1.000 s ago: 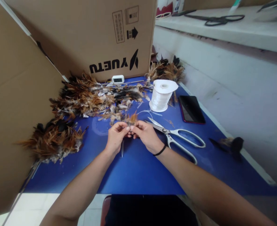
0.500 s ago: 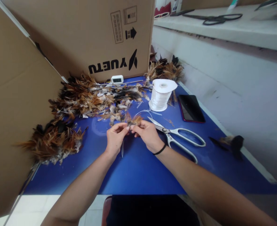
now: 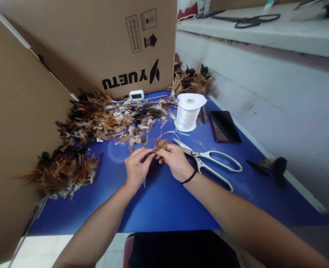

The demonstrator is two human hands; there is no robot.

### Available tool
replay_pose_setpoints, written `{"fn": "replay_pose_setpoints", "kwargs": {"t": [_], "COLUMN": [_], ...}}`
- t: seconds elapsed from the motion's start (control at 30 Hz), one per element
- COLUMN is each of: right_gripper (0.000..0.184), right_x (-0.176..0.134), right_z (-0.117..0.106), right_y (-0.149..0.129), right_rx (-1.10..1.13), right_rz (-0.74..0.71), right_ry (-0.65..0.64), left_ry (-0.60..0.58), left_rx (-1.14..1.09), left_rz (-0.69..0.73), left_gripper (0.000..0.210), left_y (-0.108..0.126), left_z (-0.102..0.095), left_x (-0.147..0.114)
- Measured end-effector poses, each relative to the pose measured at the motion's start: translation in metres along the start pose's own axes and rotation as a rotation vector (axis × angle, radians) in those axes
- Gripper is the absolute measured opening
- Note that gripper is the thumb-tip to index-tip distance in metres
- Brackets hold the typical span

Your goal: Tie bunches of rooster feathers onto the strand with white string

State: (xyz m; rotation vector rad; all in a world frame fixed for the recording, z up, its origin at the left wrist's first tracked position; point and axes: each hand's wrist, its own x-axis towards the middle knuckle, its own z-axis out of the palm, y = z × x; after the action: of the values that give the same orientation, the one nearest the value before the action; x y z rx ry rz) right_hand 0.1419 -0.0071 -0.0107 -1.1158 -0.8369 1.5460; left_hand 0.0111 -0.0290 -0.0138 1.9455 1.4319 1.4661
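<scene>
Above the middle of the bench point(image 3: 170, 212): a small feather tuft point(image 3: 160, 144), held up between the two hands with its tips pointing away from the person.
Tuft's colour: warm brown to tan at the fanned tips, greyer and darker low down by the fingers.
Tuft's shape: short, soft and ragged, loosely spread at the top; its base is mostly hidden by fingers.
Right hand point(image 3: 177, 162): thumb and fingers pinching the tuft near its base; a black band point(image 3: 189, 177) circles the wrist.
Left hand point(image 3: 138, 167): thumb and forefinger tips drawn together at the tuft's lower left edge; too small to tell what lies between them.
Pale strip point(image 3: 144, 184): narrow, showing just below the left hand.
Scissors point(image 3: 194, 153): lying just beside the right hand, handles apart.
White spool point(image 3: 188, 117): upright, beyond the scissors.
Feather pile point(image 3: 105, 119): brown, black and whitish, spread beyond the left hand.
</scene>
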Motion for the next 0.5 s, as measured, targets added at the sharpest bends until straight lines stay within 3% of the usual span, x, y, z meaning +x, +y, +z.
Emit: {"fn": "replay_pose_setpoints", "kwargs": {"t": [0.33, 0.5], "right_gripper": [0.019, 0.024], "right_x": [-0.001, -0.002], "right_z": [-0.001, -0.001], "right_y": [0.0, -0.001], "right_rx": [-0.042, -0.069], "right_rz": [-0.026, -0.108], "right_ry": [-0.034, -0.075], "left_ry": [0.032, 0.032], "left_rx": [-0.032, -0.138], "left_rz": [-0.044, -0.161], "left_gripper": [0.01, 0.01], "left_y": [-0.003, -0.012], "left_z": [-0.001, 0.002], "left_x": [0.004, 0.002]}}
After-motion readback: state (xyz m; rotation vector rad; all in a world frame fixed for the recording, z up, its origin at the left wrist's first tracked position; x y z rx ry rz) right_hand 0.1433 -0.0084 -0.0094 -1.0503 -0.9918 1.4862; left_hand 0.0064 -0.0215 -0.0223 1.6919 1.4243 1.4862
